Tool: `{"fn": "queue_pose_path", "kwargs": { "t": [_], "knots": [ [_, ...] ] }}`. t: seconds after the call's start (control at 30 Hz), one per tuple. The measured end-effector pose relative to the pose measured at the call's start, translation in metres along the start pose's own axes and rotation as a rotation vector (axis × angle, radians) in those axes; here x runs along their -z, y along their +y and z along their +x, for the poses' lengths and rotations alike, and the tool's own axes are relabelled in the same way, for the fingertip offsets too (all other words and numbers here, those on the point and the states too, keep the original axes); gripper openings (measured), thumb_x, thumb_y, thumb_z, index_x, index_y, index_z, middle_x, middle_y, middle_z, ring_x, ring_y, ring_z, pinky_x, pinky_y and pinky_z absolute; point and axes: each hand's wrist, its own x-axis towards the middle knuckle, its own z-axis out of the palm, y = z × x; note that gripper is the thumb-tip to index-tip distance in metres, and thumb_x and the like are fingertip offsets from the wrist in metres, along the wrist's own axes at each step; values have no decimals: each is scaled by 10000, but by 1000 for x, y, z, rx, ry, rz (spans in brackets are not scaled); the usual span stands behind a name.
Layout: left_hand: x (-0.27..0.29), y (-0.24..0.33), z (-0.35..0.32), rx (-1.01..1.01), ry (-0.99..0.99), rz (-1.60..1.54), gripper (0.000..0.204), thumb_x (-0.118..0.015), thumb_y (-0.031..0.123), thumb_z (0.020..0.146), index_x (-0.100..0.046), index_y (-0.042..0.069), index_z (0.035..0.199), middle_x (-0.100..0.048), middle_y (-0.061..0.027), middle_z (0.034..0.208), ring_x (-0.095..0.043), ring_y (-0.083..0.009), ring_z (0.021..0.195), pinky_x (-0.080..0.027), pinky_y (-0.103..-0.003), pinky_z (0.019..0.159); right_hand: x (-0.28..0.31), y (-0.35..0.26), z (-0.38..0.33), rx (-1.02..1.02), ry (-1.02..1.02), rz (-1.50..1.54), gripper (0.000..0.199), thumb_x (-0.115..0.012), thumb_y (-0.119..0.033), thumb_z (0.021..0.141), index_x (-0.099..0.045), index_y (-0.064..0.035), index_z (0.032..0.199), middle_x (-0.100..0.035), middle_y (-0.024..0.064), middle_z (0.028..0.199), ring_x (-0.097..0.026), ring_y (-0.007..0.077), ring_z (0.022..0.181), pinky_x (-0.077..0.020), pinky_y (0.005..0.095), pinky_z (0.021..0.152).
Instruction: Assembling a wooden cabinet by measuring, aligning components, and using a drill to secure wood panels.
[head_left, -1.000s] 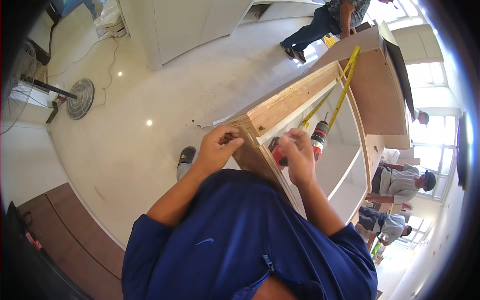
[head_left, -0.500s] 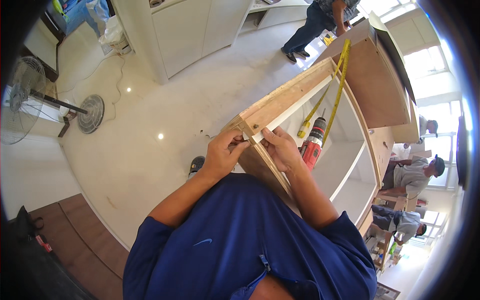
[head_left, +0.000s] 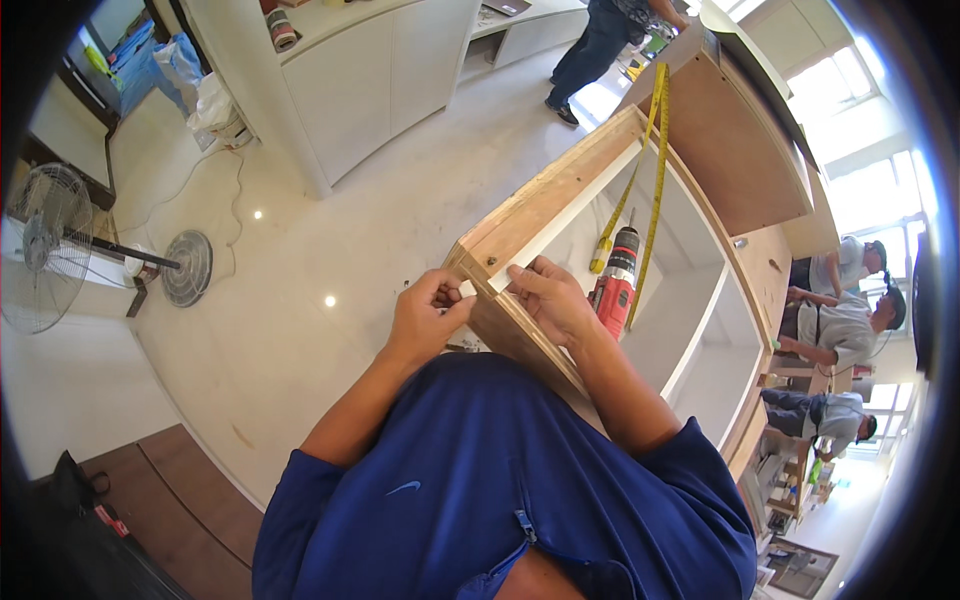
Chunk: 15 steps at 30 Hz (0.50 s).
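A wooden cabinet carcass (head_left: 545, 203) with white inner faces stands in front of me, and a narrow white edging strip (head_left: 545, 238) runs along its top edge. At the near corner, my left hand (head_left: 420, 318) pinches a short white end of strip between thumb and fingers. My right hand (head_left: 552, 303) reaches over the same corner, its thumb and fingers closed on the white strip along the edge. A red and black cordless drill (head_left: 617, 285) lies inside the carcass. Beside it is a yellow tape measure (head_left: 601, 254) with its blade pulled out and looped over the far edge.
A wooden panel box (head_left: 735, 135) stands beyond the carcass. White cabinets (head_left: 370, 85) line the far side. A pedestal fan (head_left: 60, 235) and a white bucket (head_left: 232, 130) are on the left. Several people work at the right; another person (head_left: 590, 55) stands at the far end.
My left hand has drawn slightly left from the corner, and the white end now shows between its fingers. My right hand stays at the edge. The view has shifted a little.
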Motion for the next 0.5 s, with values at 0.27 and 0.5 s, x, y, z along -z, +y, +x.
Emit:
{"fn": "queue_pose_path", "kwargs": {
  "t": [0.27,0.5],
  "knots": [
    [11,25,-2,-33,-189,-516,257,-738,-26,917,-602,12,1132,-610,-36,1066,-604,-104,961,-527,-271,861,-35,-23,-62,275,360,-850,512,-708,-222,997,-564,103,1366,-709,116,1126,-674,167,988,-546,307,865],
    [-2,32,25,-292,-514,-433,276,-745,-25,906,-616,31,1144,-599,-52,1097,-599,-124,938,-513,-273,829,-58,-8,-86,232,21,-142,352,-686,-146,1010,-648,74,1282,-720,82,1133,-661,124,1050,-550,280,921]
  ]
}}
